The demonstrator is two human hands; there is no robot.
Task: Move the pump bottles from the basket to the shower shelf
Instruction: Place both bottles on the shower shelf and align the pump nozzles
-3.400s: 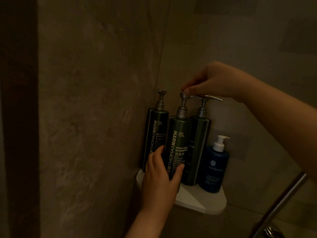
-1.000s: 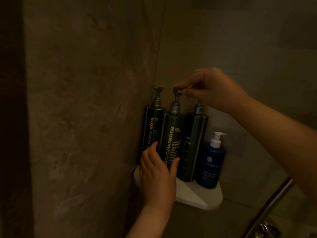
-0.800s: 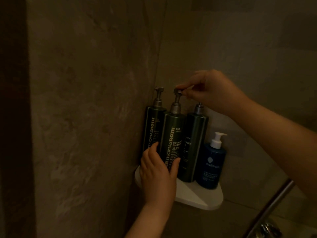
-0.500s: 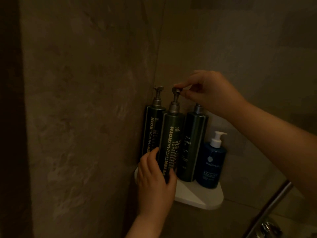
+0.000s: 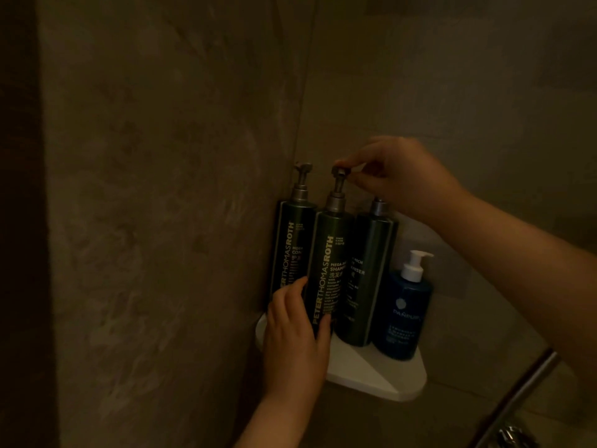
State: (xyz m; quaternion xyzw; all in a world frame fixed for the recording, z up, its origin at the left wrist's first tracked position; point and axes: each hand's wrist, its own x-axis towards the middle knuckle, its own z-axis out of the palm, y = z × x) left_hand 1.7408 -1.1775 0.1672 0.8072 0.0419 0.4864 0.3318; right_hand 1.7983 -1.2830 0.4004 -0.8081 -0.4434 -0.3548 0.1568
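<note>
Left hand (image 5: 292, 337) wraps the lower body of the middle shampoo bottle (image 5: 326, 276), fingers and thumb curled round it. The right hand (image 5: 397, 176) pinches that bottle's pump head (image 5: 339, 173) in its fingertips. The bottle stands on the white corner shelf (image 5: 371, 373), packed close between a conditioner bottle (image 5: 290, 247) and a cleanser bottle (image 5: 371, 279). It looks crowded to me. A hard twist or shove could jostle the neighbours and tip the blue bottle (image 5: 405, 318), which sits by the rim. Mottled stone wall (image 5: 161, 221) on the left, a dim corner, a metal rail (image 5: 520, 392) lower right.
</note>
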